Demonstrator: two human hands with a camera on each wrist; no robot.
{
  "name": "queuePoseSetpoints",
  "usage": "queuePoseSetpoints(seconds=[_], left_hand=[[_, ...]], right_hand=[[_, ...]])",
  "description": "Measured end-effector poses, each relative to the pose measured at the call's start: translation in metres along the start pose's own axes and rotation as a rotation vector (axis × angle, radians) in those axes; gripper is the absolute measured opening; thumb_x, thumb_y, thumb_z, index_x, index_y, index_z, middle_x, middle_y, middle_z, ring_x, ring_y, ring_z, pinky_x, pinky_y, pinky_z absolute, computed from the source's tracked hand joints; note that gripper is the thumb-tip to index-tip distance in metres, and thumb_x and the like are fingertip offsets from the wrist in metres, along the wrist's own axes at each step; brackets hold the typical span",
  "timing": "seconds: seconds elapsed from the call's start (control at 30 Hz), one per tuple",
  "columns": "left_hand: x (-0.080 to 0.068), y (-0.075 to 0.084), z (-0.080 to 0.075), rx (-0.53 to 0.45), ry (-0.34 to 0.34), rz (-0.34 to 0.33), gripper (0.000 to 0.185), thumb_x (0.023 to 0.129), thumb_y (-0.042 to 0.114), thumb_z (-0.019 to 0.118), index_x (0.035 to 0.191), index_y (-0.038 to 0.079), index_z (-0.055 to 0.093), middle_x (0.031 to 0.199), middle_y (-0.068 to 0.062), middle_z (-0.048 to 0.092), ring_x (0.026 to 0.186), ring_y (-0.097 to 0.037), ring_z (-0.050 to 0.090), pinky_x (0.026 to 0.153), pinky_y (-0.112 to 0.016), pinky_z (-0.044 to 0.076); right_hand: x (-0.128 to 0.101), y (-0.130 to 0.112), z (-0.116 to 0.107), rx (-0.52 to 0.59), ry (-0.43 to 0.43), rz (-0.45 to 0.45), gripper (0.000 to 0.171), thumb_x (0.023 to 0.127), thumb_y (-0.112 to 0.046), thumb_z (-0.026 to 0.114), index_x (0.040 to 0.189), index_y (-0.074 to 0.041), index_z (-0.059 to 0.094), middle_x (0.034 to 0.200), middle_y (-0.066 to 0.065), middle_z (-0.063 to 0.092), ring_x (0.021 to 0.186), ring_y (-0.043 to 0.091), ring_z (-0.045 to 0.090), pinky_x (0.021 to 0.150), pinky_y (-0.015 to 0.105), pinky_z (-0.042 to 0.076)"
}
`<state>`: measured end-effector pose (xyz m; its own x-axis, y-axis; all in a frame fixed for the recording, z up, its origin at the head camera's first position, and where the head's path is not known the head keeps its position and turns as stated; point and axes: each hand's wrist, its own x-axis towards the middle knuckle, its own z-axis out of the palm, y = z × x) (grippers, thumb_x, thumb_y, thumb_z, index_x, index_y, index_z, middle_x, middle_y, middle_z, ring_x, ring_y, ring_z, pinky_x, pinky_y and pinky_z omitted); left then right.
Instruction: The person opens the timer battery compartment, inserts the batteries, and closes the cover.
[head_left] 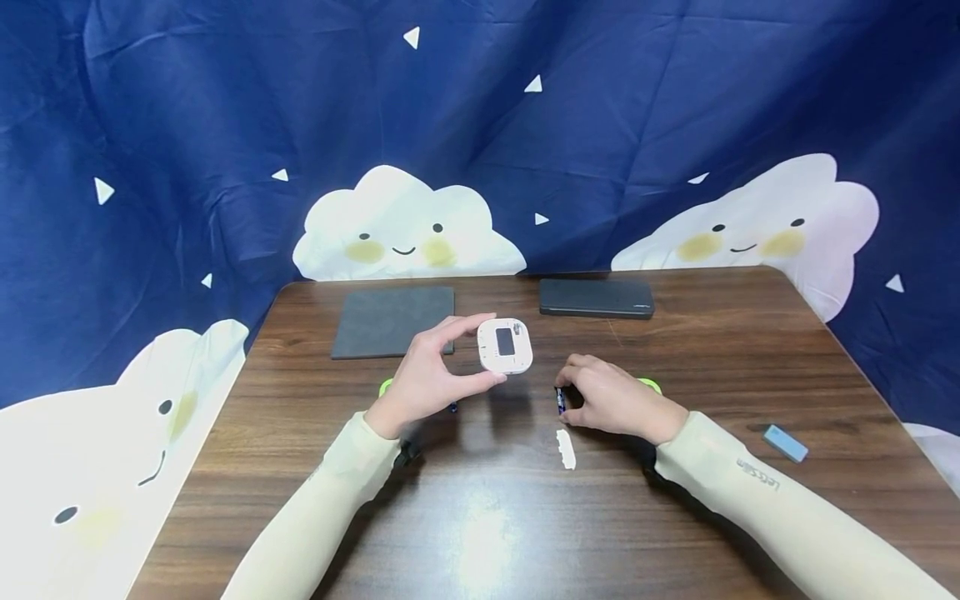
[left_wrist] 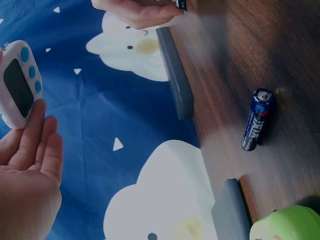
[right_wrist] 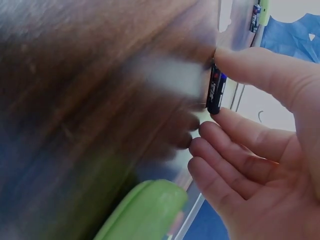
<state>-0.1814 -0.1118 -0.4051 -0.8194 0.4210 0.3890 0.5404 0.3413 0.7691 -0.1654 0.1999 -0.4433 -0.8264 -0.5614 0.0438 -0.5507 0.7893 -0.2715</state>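
**Timer held up in the left hand, battery pinched in the right**

The left hand (head_left: 423,379) holds a small white timer (head_left: 505,345) above the table (head_left: 750,367), thumb under its lower edge and a fingertip on its top edge. The dark screen faces the head camera, and the left wrist view shows 3 blue buttons beside it. The right hand (head_left: 611,398) sits low over the wood, just right of the timer, with thumb and forefinger closed on a blue battery (right_wrist: 215,90).

That battery's long axis runs roughly toward and away from the person, its ends between the 2 fingertips. The timer lies up and to the left of it, close by but not touching. A second battery (left_wrist: 256,120) lies loose on the table under the left hand (the nearer hand to it). A small white cover (head_left: 566,448) lies on the wood just in front of the right hand.

The back of the timer is hidden in every view, so any battery slot cannot be seen. The right wrist view is blurred on the table side. A dark mat (head_left: 393,321), a black case (head_left: 596,297) and a small blue block (head_left: 785,442) rest further off.
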Motion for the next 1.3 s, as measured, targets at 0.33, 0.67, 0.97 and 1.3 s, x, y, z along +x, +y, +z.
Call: queuePoseSetpoints(seconds=[0.33, 0.67, 0.97, 1.3], left_hand=[[0.001, 0.0, 0.001, -0.007, 0.01, -0.012, 0.074, 0.083, 0.028, 0.1, 0.151, 0.032, 0.07, 0.131, 0.009, 0.078, 0.118, -0.014, 0.066, 0.097, -0.041, 0.052], [0.001, -0.003, -0.002, -0.006, 0.014, 0.025, 0.074, 0.084, 0.027, 0.1, 0.152, 0.028, 0.07, 0.132, 0.006, 0.078, 0.115, -0.014, 0.066, 0.093, -0.037, 0.05], [0.001, -0.003, -0.002, -0.003, 0.008, 0.032, 0.075, 0.085, 0.028, 0.1, 0.153, 0.03, 0.069, 0.135, 0.008, 0.077, 0.117, -0.014, 0.065, 0.091, -0.036, 0.049], [0.002, -0.002, -0.003, 0.001, 0.008, 0.022, 0.075, 0.085, 0.029, 0.1, 0.153, 0.031, 0.069, 0.136, 0.01, 0.077, 0.119, -0.016, 0.066, 0.093, -0.037, 0.05]], right_hand=[[0.013, -0.013, -0.06, 0.146, 0.155, 0.016, 0.047, 0.091, -0.027, 0.092, 0.129, -0.003, 0.078, 0.128, 0.01, 0.076, 0.122, 0.032, 0.075, 0.109, 0.055, 0.06], [0.028, -0.043, -0.112, 0.266, 0.295, -0.103, 0.038, 0.091, -0.027, 0.095, 0.124, -0.015, 0.081, 0.119, -0.002, 0.078, 0.112, 0.015, 0.074, 0.1, 0.044, 0.06], [0.03, -0.054, -0.103, 0.27, 0.23, -0.151, 0.04, 0.089, -0.023, 0.095, 0.125, -0.014, 0.082, 0.114, -0.003, 0.076, 0.105, 0.013, 0.073, 0.092, 0.041, 0.061], [0.027, -0.053, -0.101, 0.269, 0.225, -0.173, 0.039, 0.092, -0.022, 0.093, 0.129, -0.015, 0.083, 0.113, -0.001, 0.079, 0.096, 0.013, 0.068, 0.081, 0.03, 0.056]])
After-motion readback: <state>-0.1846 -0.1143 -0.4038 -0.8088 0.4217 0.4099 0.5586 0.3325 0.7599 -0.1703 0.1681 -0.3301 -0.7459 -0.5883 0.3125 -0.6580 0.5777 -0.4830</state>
